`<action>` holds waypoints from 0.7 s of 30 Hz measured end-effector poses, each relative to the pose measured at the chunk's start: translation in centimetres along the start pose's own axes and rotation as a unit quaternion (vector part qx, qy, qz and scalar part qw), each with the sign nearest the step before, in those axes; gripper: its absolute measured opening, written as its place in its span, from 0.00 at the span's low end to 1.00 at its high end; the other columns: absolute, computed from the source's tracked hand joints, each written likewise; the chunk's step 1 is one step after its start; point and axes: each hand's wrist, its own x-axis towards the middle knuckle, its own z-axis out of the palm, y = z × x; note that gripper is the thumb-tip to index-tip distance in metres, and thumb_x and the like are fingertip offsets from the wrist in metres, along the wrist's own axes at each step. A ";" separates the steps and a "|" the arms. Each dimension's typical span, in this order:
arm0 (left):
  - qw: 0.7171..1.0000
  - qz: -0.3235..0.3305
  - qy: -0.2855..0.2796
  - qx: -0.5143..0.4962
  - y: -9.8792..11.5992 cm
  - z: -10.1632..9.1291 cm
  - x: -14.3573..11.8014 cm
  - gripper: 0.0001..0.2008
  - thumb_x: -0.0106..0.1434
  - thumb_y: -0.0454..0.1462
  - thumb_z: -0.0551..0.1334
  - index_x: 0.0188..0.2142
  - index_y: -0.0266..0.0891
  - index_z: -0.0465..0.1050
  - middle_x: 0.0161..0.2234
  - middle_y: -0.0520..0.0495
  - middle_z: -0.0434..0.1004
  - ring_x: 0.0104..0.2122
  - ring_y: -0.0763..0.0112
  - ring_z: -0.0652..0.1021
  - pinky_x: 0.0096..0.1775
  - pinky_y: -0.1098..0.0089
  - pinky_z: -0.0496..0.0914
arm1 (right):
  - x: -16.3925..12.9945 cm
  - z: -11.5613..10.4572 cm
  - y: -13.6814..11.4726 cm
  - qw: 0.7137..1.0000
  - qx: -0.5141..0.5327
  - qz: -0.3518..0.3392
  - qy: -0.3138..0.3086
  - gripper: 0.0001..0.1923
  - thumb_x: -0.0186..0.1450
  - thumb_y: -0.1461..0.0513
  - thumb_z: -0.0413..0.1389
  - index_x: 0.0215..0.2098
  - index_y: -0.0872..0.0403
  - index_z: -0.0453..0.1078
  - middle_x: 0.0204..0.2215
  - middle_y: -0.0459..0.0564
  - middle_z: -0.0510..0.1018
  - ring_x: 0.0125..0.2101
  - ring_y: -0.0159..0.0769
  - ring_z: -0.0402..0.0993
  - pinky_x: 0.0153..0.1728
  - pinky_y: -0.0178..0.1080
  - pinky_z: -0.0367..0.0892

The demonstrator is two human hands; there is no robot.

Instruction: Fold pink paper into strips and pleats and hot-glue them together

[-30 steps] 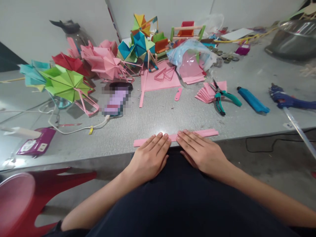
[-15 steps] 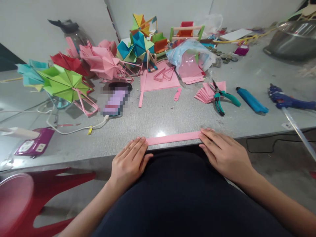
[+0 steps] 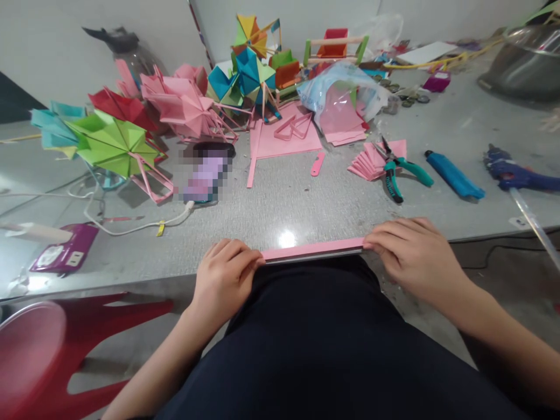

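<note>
A narrow pink paper strip [image 3: 312, 249] stretches between my hands along the table's front edge. My left hand [image 3: 227, 274] pinches its left end between thumb and fingers. At the other end, my right hand [image 3: 411, 251] grips the strip the same way, fingers curled over it. Beyond the strip lie a small pink cutter [image 3: 317, 164], pliers with teal handles [image 3: 396, 169] resting on folded pink paper [image 3: 367, 163], and a flat pink sheet [image 3: 284, 149] with a thin strip and folded triangles on it.
Folded paper wheels in green [image 3: 114, 143] and pink [image 3: 184, 108] stand at the left behind a phone [image 3: 207, 175] on a white cable. Rightward lie a blue tube-like pouch [image 3: 455, 175] and a glue gun [image 3: 516, 172]. A red stool [image 3: 32, 350] stands at lower left.
Both hands have gone from lying flat on the strip's ends to pinching them. The strip's near edge now appears slightly raised, and my right hand sits a little farther right.
</note>
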 end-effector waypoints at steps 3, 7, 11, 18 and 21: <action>0.998 -0.046 -0.035 -0.027 -0.3 -0.1 0.6 0.09 0.75 0.36 0.65 0.36 0.42 0.81 0.33 0.48 0.82 0.33 0.64 0.79 0.38 0.61 0.72 | 0.4 0.3 0.4 1.000 0.008 0.003 0.003 0.16 0.79 0.62 0.53 0.36 0.50 0.78 0.34 0.49 0.85 0.36 0.41 0.78 0.45 0.46 0.63; 0.993 -0.082 -0.073 -0.044 -0.8 -0.1 1.5 0.07 0.73 0.37 0.67 0.36 0.42 0.81 0.34 0.48 0.83 0.34 0.64 0.80 0.39 0.61 0.72 | 1.1 0.5 0.8 1.000 0.012 -0.017 -0.020 0.14 0.78 0.64 0.52 0.39 0.49 0.79 0.35 0.49 0.84 0.36 0.41 0.78 0.47 0.47 0.64; 0.997 -0.022 -0.069 -0.028 -0.9 0.1 2.1 0.08 0.73 0.32 0.65 0.38 0.43 0.82 0.37 0.47 0.83 0.37 0.62 0.79 0.40 0.60 0.70 | 1.5 0.4 1.0 0.998 -0.003 -0.058 -0.039 0.17 0.74 0.71 0.49 0.38 0.50 0.78 0.35 0.49 0.83 0.38 0.41 0.76 0.45 0.45 0.64; 0.980 0.153 -0.037 0.122 0.5 -0.3 2.0 0.12 0.73 0.28 0.59 0.41 0.40 0.82 0.38 0.46 0.85 0.38 0.59 0.79 0.40 0.57 0.69 | 1.0 0.1 0.2 0.996 -0.005 -0.085 -0.026 0.13 0.75 0.69 0.52 0.42 0.52 0.78 0.41 0.52 0.85 0.42 0.43 0.77 0.47 0.46 0.64; 0.975 0.175 -0.037 0.132 1.0 -0.4 1.9 0.11 0.75 0.33 0.62 0.35 0.41 0.79 0.32 0.47 0.81 0.34 0.62 0.77 0.37 0.60 0.69 | 0.6 0.2 0.1 0.997 0.003 -0.082 -0.004 0.10 0.77 0.65 0.55 0.41 0.52 0.78 0.38 0.52 0.84 0.40 0.43 0.77 0.45 0.46 0.65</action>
